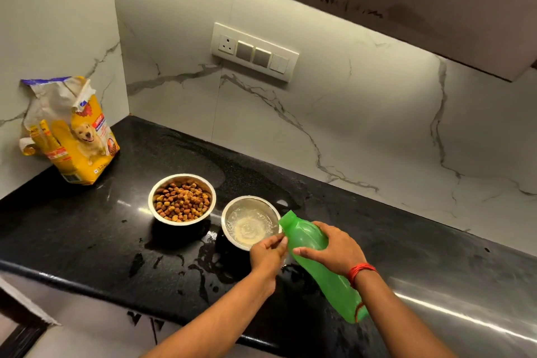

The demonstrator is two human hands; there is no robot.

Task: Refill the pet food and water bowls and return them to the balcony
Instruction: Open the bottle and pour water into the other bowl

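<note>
A steel bowl (pixel 181 180) full of brown kibble stands on the black counter (pixel 87 227). Right of it a second steel bowl (pixel 250 206) holds rippling water. A green plastic bottle (pixel 308 237) is tilted with its mouth over that bowl's right rim. My right hand (pixel 334 247) grips the bottle around its upper body. My left hand (pixel 268 253) rests against the bottle's neck side, at the water bowl's near edge, fingers closed on it.
A yellow opened pet food bag (pixel 75 136) leans in the back left corner against the marble wall. Water spills lie on the counter in front of the bowls. A steel sink drainboard (pixel 465 314) lies at the right. A switch panel (pixel 254 51) is on the wall.
</note>
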